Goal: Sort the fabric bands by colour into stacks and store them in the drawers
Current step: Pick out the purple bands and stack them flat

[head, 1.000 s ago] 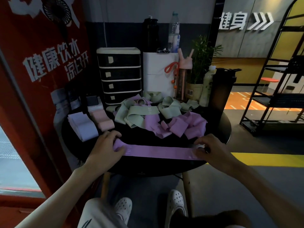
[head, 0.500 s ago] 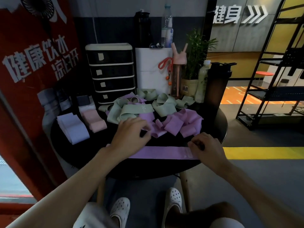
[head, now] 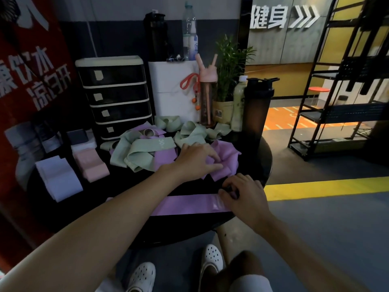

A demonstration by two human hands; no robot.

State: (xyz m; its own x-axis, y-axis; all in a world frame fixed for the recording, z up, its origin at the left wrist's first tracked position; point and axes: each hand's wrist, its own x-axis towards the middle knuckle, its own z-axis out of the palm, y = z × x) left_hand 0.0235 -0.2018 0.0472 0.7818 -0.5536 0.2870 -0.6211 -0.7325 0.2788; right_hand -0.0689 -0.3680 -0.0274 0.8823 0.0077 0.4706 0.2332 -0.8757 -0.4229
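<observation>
Left hand (head: 196,159) on purple pile (head: 226,152); right hand (head: 242,197) pinches flat purple band (head: 185,205).
Looks soft, light, floppy; best taken at a fold; left grip unclear; pile right of drawers (head: 117,98).

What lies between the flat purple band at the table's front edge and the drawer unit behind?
The heap of green bands sits just in front of the drawer unit's lowest drawers, and the left arm crosses over the flat purple band. The upper drawers look unobstructed.
</observation>
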